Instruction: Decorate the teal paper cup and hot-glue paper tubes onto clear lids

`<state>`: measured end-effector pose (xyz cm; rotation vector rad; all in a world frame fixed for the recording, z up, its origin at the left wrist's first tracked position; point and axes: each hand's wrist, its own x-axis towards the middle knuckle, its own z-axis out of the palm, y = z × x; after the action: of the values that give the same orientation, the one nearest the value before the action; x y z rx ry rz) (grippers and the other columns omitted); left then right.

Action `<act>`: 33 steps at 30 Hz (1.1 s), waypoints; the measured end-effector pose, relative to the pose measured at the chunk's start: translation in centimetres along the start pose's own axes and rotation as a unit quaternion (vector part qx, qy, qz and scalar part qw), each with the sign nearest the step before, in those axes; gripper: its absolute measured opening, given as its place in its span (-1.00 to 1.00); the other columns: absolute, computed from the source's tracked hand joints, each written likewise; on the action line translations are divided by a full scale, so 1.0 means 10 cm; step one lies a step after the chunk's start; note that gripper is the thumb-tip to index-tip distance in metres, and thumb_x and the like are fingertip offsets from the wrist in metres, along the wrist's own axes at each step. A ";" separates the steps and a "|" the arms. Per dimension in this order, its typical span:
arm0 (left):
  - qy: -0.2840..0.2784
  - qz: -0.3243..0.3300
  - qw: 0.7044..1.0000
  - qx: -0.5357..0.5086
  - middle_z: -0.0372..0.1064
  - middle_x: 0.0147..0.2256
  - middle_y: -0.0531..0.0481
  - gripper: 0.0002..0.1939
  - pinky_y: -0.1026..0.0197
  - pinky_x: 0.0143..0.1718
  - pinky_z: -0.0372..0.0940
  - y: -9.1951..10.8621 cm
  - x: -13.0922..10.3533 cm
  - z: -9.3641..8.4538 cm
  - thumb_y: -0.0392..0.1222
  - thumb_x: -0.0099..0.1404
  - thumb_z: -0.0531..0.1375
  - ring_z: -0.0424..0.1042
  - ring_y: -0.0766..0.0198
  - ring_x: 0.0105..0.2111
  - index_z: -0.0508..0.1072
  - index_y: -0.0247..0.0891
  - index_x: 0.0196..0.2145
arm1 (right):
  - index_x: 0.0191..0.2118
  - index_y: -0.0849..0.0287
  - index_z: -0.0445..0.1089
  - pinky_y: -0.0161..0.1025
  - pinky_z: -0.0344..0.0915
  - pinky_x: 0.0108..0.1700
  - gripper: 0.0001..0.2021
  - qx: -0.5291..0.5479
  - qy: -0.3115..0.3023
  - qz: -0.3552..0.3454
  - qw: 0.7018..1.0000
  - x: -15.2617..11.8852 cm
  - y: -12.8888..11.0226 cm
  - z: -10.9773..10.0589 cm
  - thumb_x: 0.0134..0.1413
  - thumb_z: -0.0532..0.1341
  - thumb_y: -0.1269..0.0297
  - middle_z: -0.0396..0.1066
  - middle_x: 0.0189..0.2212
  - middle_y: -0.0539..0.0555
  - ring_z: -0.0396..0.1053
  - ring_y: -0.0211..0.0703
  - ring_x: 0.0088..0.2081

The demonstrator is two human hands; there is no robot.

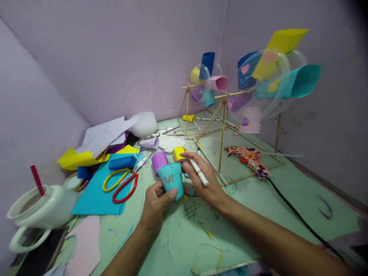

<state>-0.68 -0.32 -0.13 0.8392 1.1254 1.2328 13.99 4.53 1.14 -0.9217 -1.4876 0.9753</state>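
The left hand (156,203) has its grip closed on a turquoise cup (172,180), which is held a little tilted, near the middle of the table (172,245). The thumb presses on the front of the cup, low down, and the other fingers are mostly hidden behind it. Brownish written marks are on the side of the cup which is turned to the camera. The right hand (205,180), just to the right of the cup, keeps a white pen (199,172) pinched in its grip; one end of the pen points to near and right, and the other end is covered by fingers, so I cannot tell where its tip is. Just behind the cup there is a purple roll (159,160) with a drawn face, and a yellow roll (178,153) is close to the right fingertips. To the left, scissors (140,164) with one yellow and one red handle lie partly on a turquoise sheet (94,195), beside a blue roll (121,163). At the far left stands a white pot (54,207) with a red stick (36,180) in its opening, and pink paper (86,249) lies nearer. On the right side, two wheels with coloured paper tubes, one small (207,71) and one large (287,84), are on wooden stick stands. A cloth-covered tool (253,161) with a black cord (296,212) lies at the base of the large one.
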 end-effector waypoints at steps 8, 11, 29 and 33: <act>0.020 -0.004 1.000 0.000 0.53 -0.38 -0.14 -0.58 0.09 -0.24 0.36 -0.05 0.04 -0.03 -0.14 -0.06 0.38 0.49 0.13 -0.38 0.51 -0.37 -0.22 | -0.53 0.21 0.48 -0.36 0.20 -0.63 -0.60 0.065 0.059 -0.041 0.995 0.00 -0.14 -0.09 0.17 0.12 0.05 0.36 -0.69 0.00 0.26 -0.32 -0.66; 0.028 -0.003 1.000 0.006 0.54 -0.37 -0.15 -0.56 0.08 -0.24 0.37 -0.05 0.05 -0.03 -0.12 -0.10 0.40 0.50 0.11 -0.38 0.52 -0.37 -0.24 | -0.55 0.20 0.46 -0.37 0.22 -0.64 -0.66 0.041 0.041 -0.059 0.997 -0.04 -0.10 -0.03 0.13 0.17 0.11 0.37 -0.69 -0.01 0.27 -0.32 -0.67; 0.027 -0.005 1.000 0.014 0.54 -0.36 -0.14 -0.49 0.08 -0.27 0.36 0.03 0.01 0.01 -0.11 -0.15 0.41 0.50 0.04 -0.32 0.53 -0.36 -0.20 | -0.51 0.20 0.49 -0.37 0.29 -0.62 -0.78 0.033 0.026 -0.051 0.998 -0.06 -0.10 0.04 0.06 0.22 0.24 0.42 -0.64 0.01 0.32 -0.30 -0.64; 0.032 -0.004 0.999 0.014 0.54 -0.37 -0.13 -0.50 0.11 -0.30 0.36 0.02 0.01 0.01 -0.12 -0.15 0.41 0.50 0.07 -0.37 0.53 -0.36 -0.21 | -0.52 0.21 0.48 -0.37 0.29 -0.61 -0.76 0.036 0.034 -0.051 0.997 -0.05 -0.08 0.04 0.08 0.21 0.22 0.40 -0.65 0.00 0.31 -0.30 -0.63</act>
<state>-0.63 -0.22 0.05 0.8205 1.1975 1.2473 13.59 3.72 1.67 -0.8115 -1.4197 0.9074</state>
